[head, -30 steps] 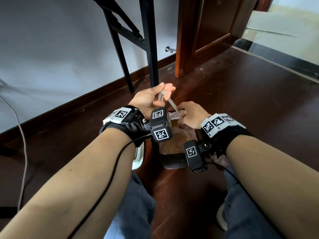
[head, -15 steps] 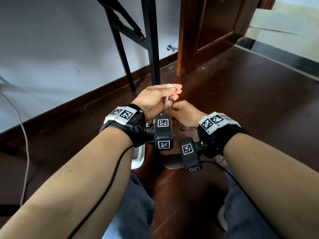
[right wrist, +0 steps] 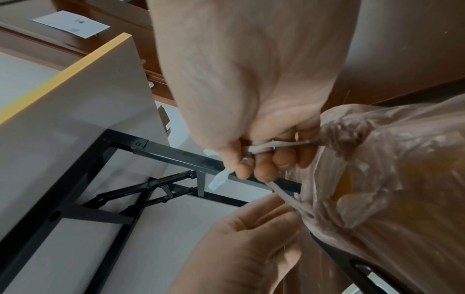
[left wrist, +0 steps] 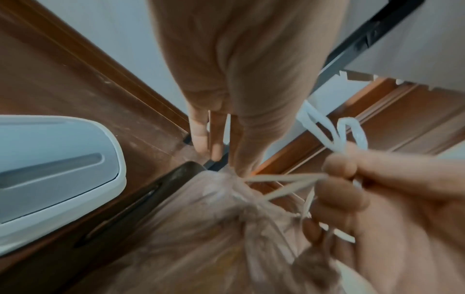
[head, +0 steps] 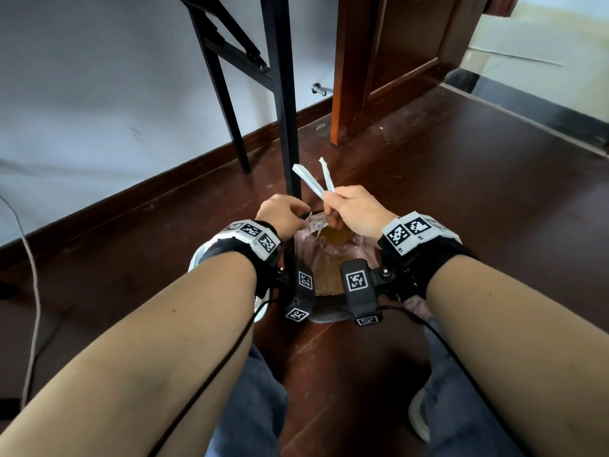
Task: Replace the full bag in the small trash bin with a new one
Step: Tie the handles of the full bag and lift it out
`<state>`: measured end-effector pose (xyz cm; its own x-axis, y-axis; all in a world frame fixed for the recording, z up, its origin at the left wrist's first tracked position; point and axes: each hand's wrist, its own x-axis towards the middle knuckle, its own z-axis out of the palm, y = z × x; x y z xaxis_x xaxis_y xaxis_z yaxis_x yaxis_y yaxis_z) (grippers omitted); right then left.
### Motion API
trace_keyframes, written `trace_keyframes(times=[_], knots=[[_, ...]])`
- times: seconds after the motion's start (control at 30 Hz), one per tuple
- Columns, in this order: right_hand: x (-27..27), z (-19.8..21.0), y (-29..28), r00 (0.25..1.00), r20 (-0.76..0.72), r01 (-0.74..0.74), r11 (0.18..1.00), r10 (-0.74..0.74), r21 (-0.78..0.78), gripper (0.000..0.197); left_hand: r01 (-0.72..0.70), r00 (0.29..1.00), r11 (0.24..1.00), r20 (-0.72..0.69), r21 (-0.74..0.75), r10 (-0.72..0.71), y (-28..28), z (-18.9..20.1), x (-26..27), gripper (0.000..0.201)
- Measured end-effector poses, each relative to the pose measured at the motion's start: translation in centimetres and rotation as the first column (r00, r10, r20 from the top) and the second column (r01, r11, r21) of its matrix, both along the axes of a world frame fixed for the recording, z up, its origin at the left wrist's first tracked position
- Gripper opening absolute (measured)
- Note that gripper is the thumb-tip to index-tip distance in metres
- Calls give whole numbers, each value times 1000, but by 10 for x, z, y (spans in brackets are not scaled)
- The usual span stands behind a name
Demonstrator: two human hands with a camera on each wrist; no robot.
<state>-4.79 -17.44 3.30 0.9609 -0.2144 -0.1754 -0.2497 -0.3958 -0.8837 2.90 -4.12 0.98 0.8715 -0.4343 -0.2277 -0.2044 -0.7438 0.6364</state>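
The white drawstring ends (head: 314, 181), previously pinched by the left hand (head: 283, 216), are now clenched in the right hand (head: 356, 209) while the left pinches the neck of the thin, soft, likely tear-prone bag (head: 329, 255) sitting in the bin (head: 324, 313), best lifted by its drawstring.

Tight ahead, open to our right
A black table leg (head: 290, 133) stands just beyond our hands — bare floor (head: 461, 199) lies right.
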Motion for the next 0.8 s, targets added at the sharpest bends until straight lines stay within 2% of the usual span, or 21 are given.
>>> trace_keyframes(times=[0.1, 0.23, 0.47, 0.63, 0.8], knots=[[1, 0, -2, 1000, 1, 16, 1000, -16, 24, 34, 10, 999, 999, 38, 37, -12, -12, -11, -2, 23], [1, 2, -3, 1000, 4, 24, 998, -24, 62, 35, -97, 994, 995, 55, 28, 95, -19, -16, -2, 14], [6, 3, -9, 989, 12, 146, 989, -146, 18, 31, -136, 990, 982, -59, -129, 130, -18, -3, 3, 29], [13, -9, -4, 993, -56, 93, 977, -105, -193, 33, -218, 973, 950, -129, -225, 193, -13, -7, 8, 36], [13, -11, -2, 987, -103, 83, 944, -122, -320, 36, -262, 961, 906, -171, -333, 216, -12, 4, 3, 29]])
